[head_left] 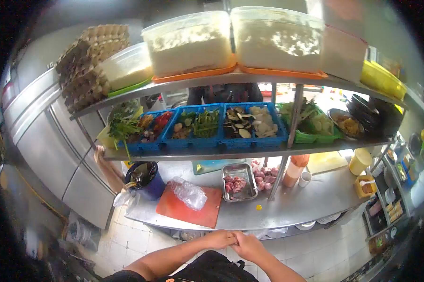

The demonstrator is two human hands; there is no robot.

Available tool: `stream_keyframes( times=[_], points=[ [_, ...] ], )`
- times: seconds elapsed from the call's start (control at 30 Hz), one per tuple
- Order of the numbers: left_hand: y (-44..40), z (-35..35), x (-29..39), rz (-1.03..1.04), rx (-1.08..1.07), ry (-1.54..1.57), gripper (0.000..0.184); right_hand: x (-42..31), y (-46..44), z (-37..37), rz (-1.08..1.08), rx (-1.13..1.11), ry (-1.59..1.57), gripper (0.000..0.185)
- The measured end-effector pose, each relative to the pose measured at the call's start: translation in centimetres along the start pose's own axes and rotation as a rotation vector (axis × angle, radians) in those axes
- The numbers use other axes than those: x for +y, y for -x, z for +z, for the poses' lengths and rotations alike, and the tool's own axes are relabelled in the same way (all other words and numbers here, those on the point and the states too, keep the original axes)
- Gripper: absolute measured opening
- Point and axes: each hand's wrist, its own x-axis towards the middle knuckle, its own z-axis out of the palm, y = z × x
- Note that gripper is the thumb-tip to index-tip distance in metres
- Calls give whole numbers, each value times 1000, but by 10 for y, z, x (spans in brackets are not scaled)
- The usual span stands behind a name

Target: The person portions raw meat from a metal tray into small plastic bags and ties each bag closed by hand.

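Observation:
Just off the counter's front edge, my left hand (220, 239) and my right hand (247, 246) meet in front of my body. Their fingers are closed and touch each other; anything between them is hidden. Nearest to them on the steel counter (242, 217) is a red cutting board (167, 207), with a clear plastic bag (189, 194) lying on it, its contents unclear. To the right of the board stands a metal tray (240, 196) with pieces of raw meat (235, 184). More raw meat (267, 178) lies beside the tray.
Blue baskets (193, 141) of cut vegetables and a green basket (315, 137) sit on the shelf above. Large flour-filled tubs (188, 47) and egg cartons (82, 70) stand higher. Another person's arm (109, 169) shows by a dark blue bucket (150, 190). An orange bottle (295, 171) stands right.

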Motion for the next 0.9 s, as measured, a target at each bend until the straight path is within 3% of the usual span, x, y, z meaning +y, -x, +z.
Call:
stream_keyframes(
  times=[0.1,0.17,0.3,0.43,0.53,0.63,0.67,0.73,0.77,0.8,0.83,0.9],
  points=[
    [14,-15,-12,151,-74,40,35,7,7,-15,8,-94,83,30],
    [25,-21,-11,181,-161,17,31,11,4,-11,-53,-162,24,38],
    [28,-6,0,321,306,-249,26,2,-10,-20,-70,-162,28,35],
    [23,-29,25,-91,193,2,27,4,-36,-38,33,-136,-82,33],
    [18,-39,12,69,529,-109,24,-13,-46,-50,78,-84,-182,31],
    [10,-52,14,-90,738,241,19,-32,-41,-24,-39,123,-535,31],
    [12,-62,25,-145,766,382,14,-39,-34,-17,10,24,-708,32],
    [19,-61,13,-2,579,736,15,-30,-26,2,96,-292,-1100,32],
    [23,-57,7,67,484,924,15,-15,-20,14,72,-353,-1098,32],
    [34,-60,26,376,305,818,17,1,-14,25,48,-413,-1095,33],
    [45,-53,33,380,189,814,17,7,-8,28,23,-473,-1091,33],
    [61,-46,37,399,-39,792,18,14,-14,9,-223,-228,-593,32]
  ],
)
